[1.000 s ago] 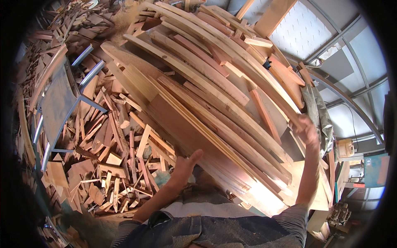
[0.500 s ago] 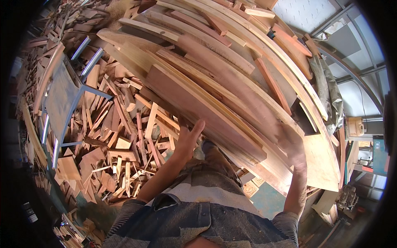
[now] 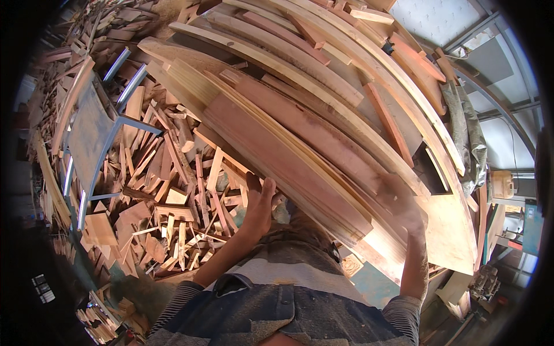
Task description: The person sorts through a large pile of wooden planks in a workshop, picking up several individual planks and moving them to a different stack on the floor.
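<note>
My right hand point(image 3: 402, 203), smeared by motion, grips the near right end of a long reddish-brown wooden plank point(image 3: 323, 135). That plank slants from upper left to lower right, beside a stack of boards. The stack's nearest board point(image 3: 277, 167) is reddish, with pale yellowish boards along its far side. My left hand point(image 3: 259, 205) is at the near edge of this stack, thumb raised and apart from the fingers. Its fingertips are partly in shadow by the board's edge, and no piece shows in its grasp.
Long curved planks point(image 3: 277, 63) lie beyond the stack. A heap of wood offcuts point(image 3: 173, 213) spreads at left, around a blue-grey metal frame with a panel point(image 3: 89, 135). A grey-green cloth point(image 3: 470, 138) hangs at right, near a plastic jerrycan point(image 3: 501, 184).
The reddish-brown plank has come nearer to me and leftward, alongside the stack, with my right hand on it. My left hand has drawn slightly back from the near board's edge.
</note>
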Tool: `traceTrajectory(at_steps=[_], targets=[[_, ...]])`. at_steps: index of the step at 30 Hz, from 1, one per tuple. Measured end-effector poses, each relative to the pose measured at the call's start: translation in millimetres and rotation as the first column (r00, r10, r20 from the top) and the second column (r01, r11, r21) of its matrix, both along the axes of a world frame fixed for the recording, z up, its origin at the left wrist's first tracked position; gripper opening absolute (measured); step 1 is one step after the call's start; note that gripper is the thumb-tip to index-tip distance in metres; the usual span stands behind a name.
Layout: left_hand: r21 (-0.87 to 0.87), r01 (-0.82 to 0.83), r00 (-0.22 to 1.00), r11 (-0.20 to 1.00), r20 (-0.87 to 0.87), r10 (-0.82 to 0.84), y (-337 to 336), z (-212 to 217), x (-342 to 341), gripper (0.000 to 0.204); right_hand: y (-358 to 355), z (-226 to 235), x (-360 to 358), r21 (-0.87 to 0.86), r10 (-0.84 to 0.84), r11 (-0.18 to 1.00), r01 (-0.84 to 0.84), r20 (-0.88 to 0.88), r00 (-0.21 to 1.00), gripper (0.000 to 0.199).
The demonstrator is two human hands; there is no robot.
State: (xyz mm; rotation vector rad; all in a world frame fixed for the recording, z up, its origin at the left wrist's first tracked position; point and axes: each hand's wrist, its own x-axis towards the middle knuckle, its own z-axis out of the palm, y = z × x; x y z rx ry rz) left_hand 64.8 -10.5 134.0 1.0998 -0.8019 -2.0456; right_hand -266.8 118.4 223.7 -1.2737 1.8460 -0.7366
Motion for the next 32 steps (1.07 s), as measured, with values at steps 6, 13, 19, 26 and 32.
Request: traceTrajectory(at_steps=[6,13,19,26,32], targets=[[0.031,-0.076,0.996,0.997,-0.035,0.077,5.3,-0.7,1.4,0.063,-25.4,5.3,16.3,0.066,0.205,0.979,-0.194,-0.293,0.934,0.050],[0.183,-0.111,0.989,0.977,-0.078,0.127,4.9,-46.3,11.8,0.077,-82.5,-22.5,11.6,0.113,0.222,0.974,-0.196,-0.314,0.923,0.065],[0.152,-0.103,0.993,0.983,-0.044,0.111,-1.6,-39.2,-15.6,0.067,-120.4,-58.0,20.7,0.043,0.137,0.991,-0.130,-0.299,0.944,0.058],[-0.570,0.404,0.817,0.716,0.577,-0.003,-3.8,-103.5,-9.6,0.067,-129.9,-72.8,29.7,-0.105,0.052,0.989,-0.104,-0.417,0.907,0.041],[-0.612,0.523,0.793,0.593,0.604,-0.076,29.5,-146.6,22.7,0.074,-117.9,-82.0,42.2,-0.194,0.031,0.974,-0.120,-0.407,0.913,0.037]])
